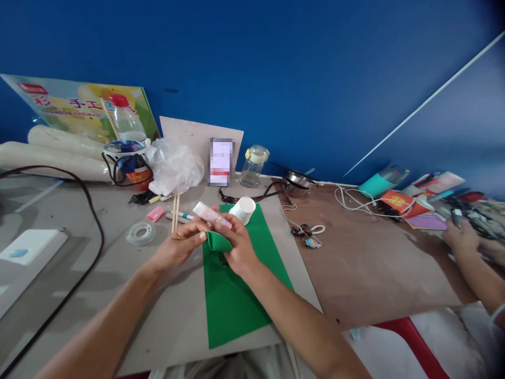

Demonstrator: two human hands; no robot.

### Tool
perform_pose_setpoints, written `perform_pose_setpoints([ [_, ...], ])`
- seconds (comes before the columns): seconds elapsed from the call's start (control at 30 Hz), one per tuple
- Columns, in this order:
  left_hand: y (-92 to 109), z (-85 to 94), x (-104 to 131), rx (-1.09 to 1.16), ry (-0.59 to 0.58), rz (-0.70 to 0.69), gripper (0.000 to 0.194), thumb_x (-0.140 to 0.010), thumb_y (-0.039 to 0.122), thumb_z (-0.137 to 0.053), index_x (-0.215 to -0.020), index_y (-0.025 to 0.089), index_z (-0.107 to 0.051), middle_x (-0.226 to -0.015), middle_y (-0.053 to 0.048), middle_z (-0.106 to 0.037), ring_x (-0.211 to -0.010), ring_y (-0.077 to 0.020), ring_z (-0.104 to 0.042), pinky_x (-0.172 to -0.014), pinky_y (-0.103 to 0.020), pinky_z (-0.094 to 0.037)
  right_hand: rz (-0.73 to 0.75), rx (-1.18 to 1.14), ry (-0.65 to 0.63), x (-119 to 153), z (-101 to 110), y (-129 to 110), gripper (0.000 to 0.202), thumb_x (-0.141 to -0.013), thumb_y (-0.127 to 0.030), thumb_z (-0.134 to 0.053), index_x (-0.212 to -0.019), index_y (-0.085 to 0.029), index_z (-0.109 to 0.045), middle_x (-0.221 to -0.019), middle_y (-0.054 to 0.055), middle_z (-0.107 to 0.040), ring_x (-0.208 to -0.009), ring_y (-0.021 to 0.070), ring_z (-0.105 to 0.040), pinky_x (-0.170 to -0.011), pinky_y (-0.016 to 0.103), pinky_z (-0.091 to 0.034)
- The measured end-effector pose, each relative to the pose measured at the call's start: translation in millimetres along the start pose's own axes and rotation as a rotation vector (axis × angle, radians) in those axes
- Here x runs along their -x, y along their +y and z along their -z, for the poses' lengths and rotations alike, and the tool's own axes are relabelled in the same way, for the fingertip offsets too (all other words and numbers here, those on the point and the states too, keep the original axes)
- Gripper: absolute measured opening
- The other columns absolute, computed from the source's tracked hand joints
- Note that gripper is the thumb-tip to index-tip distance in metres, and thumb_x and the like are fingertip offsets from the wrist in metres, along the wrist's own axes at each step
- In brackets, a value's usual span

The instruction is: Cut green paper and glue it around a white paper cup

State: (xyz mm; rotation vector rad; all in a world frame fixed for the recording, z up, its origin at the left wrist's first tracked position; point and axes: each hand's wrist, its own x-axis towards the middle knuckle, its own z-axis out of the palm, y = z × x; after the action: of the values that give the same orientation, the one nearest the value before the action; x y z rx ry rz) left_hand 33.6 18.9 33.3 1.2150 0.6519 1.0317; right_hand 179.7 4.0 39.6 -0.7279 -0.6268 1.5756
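My left hand [180, 246] is closed, its thumb and fingers pinching the edge of a small curled piece of green paper [219, 242]. My right hand [241, 246] is closed around the other side of that piece. It also grips a white and pink glue stick [210, 214], which points up and to the left above the green piece. Beneath both hands lies a large green sheet [248, 300], flat on the table. A white paper cup [243, 210] leans on its far end. The pink cap [155, 213] lies apart, left of the hands. Fingers partly hide the green piece.
Left of the hands are a tape roll [141, 233], chopsticks [175, 210] and pens. Behind stand a plastic bag [177, 166], a phone [221, 162] and a glass jar [253, 167]. A dark cable [92, 210] crosses the left side. Another person's hands [463, 237] work at far right.
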Motion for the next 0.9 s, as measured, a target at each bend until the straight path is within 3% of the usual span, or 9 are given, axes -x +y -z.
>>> perform_pose_setpoints([
  [0.17,5,-1.6,4,0.156,-0.046,0.033,0.012,-0.080,0.030,-0.067,-0.079,0.019,-0.070,-0.089,-0.005,-0.065,-0.062,-0.0122,-0.054,-0.056,-0.027,-0.045,-0.277,-0.029,-0.226,-2,8,9,0.034,-0.069,-0.040,-0.073,-0.089,-0.015,-0.062,-0.069,0.000,-0.067,-0.058,0.0139,-0.062,-0.058,0.026,-0.051],
  [0.3,11,1.6,4,0.210,-0.099,-0.027,0.013,-0.081,0.030,-0.065,-0.080,0.017,-0.069,-0.076,-0.003,-0.063,-0.053,-0.0115,-0.055,-0.052,-0.027,-0.046,-0.606,-0.066,-0.440,-9,18,1,0.040,-0.085,-0.049,-0.054,-0.091,-0.010,-0.062,-0.074,0.006,-0.069,-0.056,0.0141,-0.063,-0.056,0.026,-0.051],
  [0.37,13,3.1,4,0.205,-0.093,-0.052,0.014,-0.080,0.030,-0.067,-0.078,0.016,-0.069,-0.076,-0.003,-0.064,-0.054,-0.0124,-0.057,-0.053,-0.028,-0.047,-0.668,-0.085,-0.469,-10,20,-1,0.037,-0.086,-0.047,-0.053,-0.091,-0.011,-0.062,-0.073,0.005,-0.069,-0.051,0.0114,-0.060,-0.053,0.024,-0.049],
  [0.43,13,3.7,3,0.193,-0.079,-0.065,0.015,-0.079,0.030,-0.068,-0.077,0.016,-0.070,-0.077,-0.004,-0.065,-0.058,-0.0138,-0.058,-0.057,-0.029,-0.048,-0.609,-0.070,-0.430,-9,20,0,0.032,-0.082,-0.044,-0.061,-0.087,-0.012,-0.062,-0.070,0.003,-0.068,-0.047,0.0090,-0.055,-0.050,0.023,-0.046],
  [0.6,11,2.2,2,0.209,-0.045,-0.078,0.013,-0.077,0.028,-0.070,-0.076,0.015,-0.072,-0.085,-0.005,-0.065,-0.062,-0.0121,-0.057,-0.062,-0.028,-0.049,-0.256,0.147,-0.248,-4,12,10,0.030,-0.066,-0.037,-0.078,-0.076,-0.015,-0.060,-0.059,-0.004,-0.060,-0.041,0.0060,-0.048,-0.042,0.020,-0.038],
  [0.73,9,0.2,0,0.248,-0.074,-0.067,0.012,-0.076,0.029,-0.070,-0.078,0.017,-0.074,-0.085,-0.006,-0.065,-0.071,-0.0167,-0.060,-0.063,-0.030,-0.051,-0.063,0.277,-0.134,-2,6,15,0.028,-0.061,-0.031,-0.078,-0.072,-0.017,-0.056,-0.053,-0.008,-0.053,-0.040,0.0057,-0.045,-0.040,0.019,-0.036],
  [0.9,7,-0.7,-2,0.223,-0.024,-0.087,0.014,-0.074,0.030,-0.073,-0.077,0.017,-0.075,-0.094,-0.007,-0.068,-0.080,-0.0191,-0.063,-0.067,-0.029,-0.052,0.068,0.389,-0.072,0,8,20,0.023,-0.059,-0.019,-0.071,-0.069,-0.019,-0.051,-0.051,-0.010,-0.050,-0.038,0.0057,-0.044,-0.039,0.019,-0.036],
])
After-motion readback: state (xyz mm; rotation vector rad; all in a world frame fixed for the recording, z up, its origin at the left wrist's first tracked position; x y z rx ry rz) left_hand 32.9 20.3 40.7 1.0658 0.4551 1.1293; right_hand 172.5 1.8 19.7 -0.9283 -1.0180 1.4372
